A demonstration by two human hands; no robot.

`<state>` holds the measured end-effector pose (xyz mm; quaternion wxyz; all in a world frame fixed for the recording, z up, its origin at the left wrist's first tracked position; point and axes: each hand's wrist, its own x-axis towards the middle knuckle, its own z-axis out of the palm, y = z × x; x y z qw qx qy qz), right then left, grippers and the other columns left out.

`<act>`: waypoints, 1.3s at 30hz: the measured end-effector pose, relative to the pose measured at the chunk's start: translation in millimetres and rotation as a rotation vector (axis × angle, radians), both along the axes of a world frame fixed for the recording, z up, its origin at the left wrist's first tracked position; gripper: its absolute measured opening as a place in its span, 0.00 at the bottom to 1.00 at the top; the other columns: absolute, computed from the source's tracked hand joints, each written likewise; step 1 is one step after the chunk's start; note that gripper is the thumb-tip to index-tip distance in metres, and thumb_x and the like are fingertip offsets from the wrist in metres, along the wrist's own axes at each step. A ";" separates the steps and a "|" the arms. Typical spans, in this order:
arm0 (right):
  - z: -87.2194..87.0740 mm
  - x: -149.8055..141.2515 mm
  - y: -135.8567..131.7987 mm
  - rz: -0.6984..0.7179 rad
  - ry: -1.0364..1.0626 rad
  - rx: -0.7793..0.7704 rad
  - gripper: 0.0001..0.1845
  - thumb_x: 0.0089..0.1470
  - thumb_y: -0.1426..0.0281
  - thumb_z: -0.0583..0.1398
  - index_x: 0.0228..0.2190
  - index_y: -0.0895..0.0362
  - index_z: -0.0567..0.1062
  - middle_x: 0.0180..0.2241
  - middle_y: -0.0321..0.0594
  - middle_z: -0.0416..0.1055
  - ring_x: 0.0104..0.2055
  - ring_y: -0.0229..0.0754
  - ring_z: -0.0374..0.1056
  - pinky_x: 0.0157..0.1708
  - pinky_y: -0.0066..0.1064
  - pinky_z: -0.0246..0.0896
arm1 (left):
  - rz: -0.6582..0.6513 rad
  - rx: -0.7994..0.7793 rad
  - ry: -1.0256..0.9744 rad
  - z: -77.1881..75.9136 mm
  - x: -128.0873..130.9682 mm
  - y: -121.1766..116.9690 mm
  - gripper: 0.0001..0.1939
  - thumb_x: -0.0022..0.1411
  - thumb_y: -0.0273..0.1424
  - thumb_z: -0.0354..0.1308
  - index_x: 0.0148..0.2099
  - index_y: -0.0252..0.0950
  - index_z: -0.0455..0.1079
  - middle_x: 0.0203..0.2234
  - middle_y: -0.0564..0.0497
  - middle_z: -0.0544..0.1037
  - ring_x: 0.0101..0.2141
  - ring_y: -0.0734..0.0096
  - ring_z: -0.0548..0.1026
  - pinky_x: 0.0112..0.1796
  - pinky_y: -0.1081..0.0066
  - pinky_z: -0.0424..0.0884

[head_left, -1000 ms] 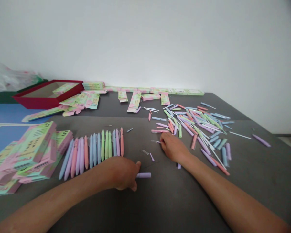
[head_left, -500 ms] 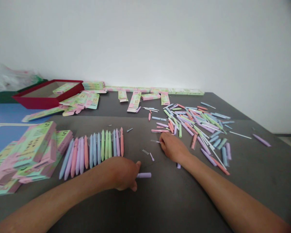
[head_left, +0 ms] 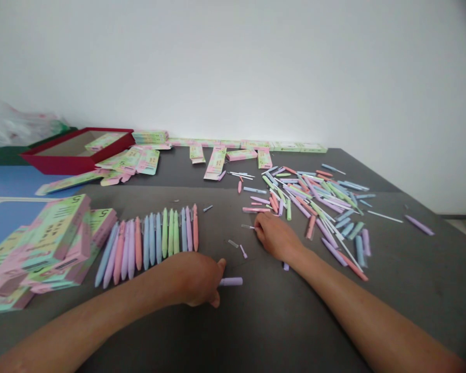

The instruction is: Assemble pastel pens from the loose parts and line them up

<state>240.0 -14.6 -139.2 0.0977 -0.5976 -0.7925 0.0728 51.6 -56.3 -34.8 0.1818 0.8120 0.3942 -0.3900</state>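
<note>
Just right of the row of pens, my left hand is closed on a purple pen barrel, whose end sticks out to the right between thumb and fingers. My right hand rests low over the table by the loose parts, its fingers curled down. A small clear plastic piece pokes out at its fingertips; the rest is hidden under the hand. Between the hands lie a clear clip and a short purple part. A pink pen barrel in a clear sleeve lies just beyond my right fingers.
Assembled pens in pastel colours form a row at left, beside stacked printed boxes. A pile of barrels and refills spreads at right. Flattened cartons, a red box and more cartons stand along the back.
Almost nothing differs. The fingers of my right hand have shifted very slightly to the left; my left hand keeps its place with the purple barrel.
</note>
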 end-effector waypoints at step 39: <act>-1.2 -12.6 -4.9 0.061 -0.095 0.042 0.11 0.61 0.69 0.47 0.37 0.57 0.68 0.38 0.45 0.66 0.40 0.43 0.63 0.36 0.31 0.52 | -0.002 0.037 -0.034 -2.6 -1.3 -3.0 0.40 0.56 0.37 0.59 0.65 0.27 0.47 0.45 0.31 0.75 0.43 0.45 0.74 0.39 0.57 0.71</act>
